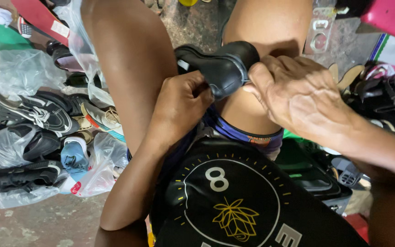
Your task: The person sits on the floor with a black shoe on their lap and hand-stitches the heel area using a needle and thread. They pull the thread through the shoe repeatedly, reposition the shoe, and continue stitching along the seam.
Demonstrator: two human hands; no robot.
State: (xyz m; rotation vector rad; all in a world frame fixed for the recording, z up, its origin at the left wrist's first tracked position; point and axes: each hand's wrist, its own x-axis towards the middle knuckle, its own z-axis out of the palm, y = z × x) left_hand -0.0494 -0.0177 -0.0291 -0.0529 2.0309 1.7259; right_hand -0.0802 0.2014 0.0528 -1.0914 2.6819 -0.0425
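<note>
A black shoe [220, 66] rests between my knees, toe pointing up and right, its sole edge grey. My left hand [179, 107] is closed around the shoe's near end from the left. My right hand [298, 93] comes in from the right, its fingertips pinching at the shoe's edge near the sole. What the fingertips pinch is too small to tell. Both hands touch the shoe just above my lap.
A heap of shoes and sandals [46, 114], some in clear plastic bags [19, 68], lies on the concrete floor at left. A dark box [316, 178] and bags [385, 91] sit at right. A pink object [392, 16] is at top right.
</note>
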